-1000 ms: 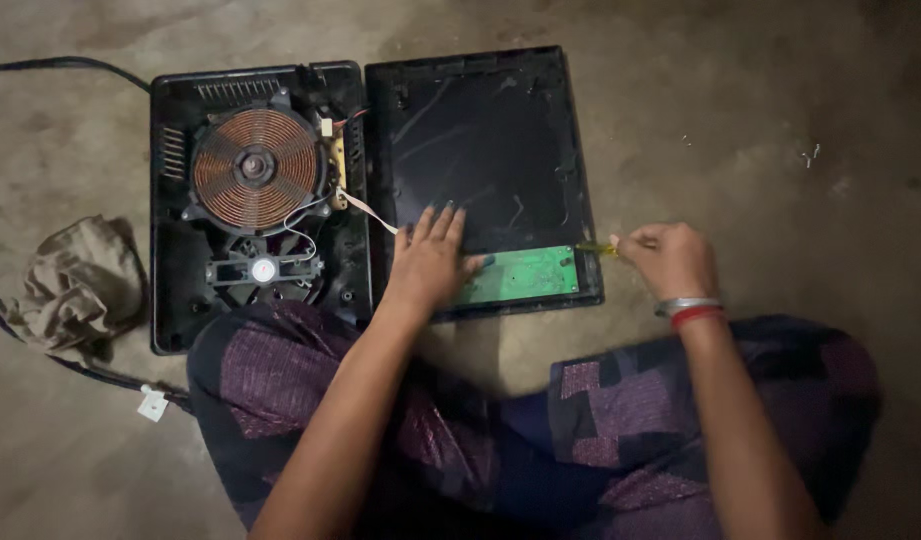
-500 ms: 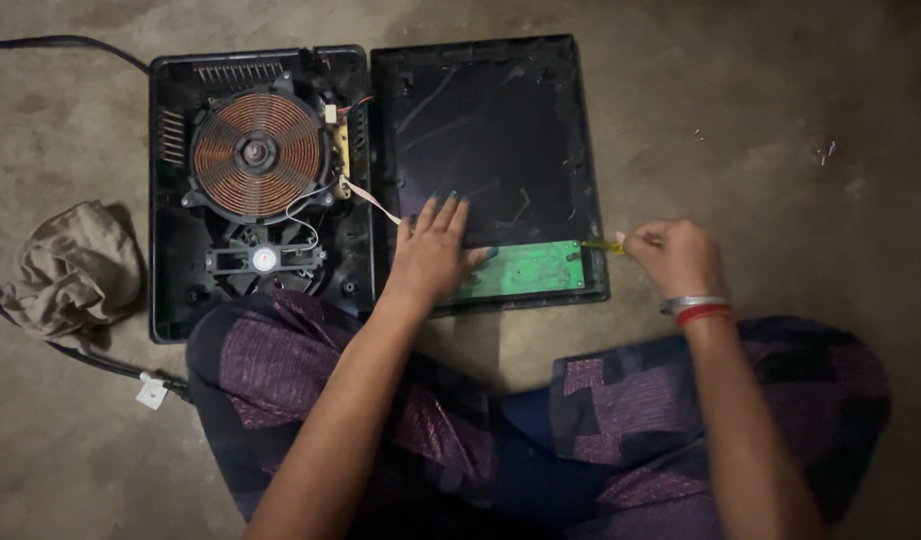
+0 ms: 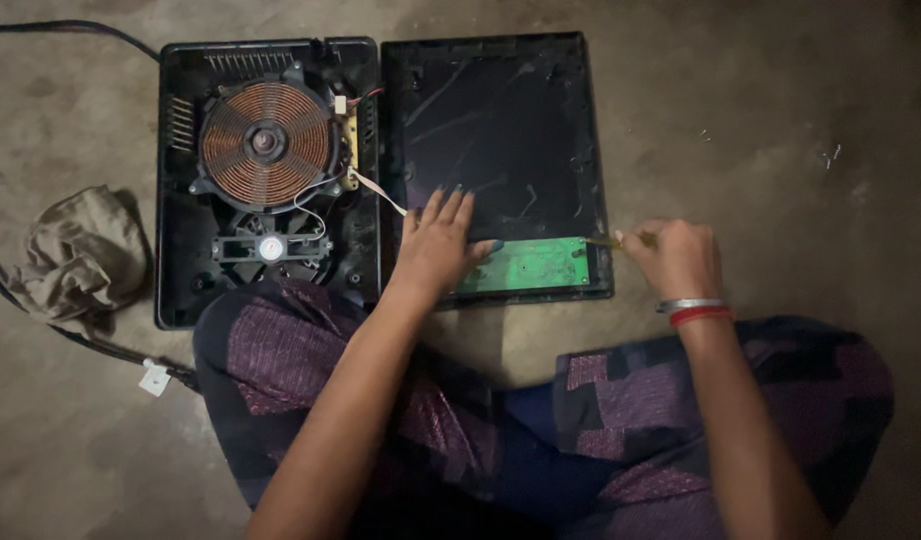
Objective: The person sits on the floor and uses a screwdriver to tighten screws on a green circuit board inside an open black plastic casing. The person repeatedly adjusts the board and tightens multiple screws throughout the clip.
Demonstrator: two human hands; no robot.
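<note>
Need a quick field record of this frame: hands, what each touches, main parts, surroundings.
left hand: flat on the upturned black top panel, fingers spread, beside the green circuit board
right hand: grips a thin yellowish tool, tip at the board's right end
open base: left of the panel, copper coil above a fan
link: thin wires run from base toward panel
floor: crumpled cloth and black cable at left
</note>
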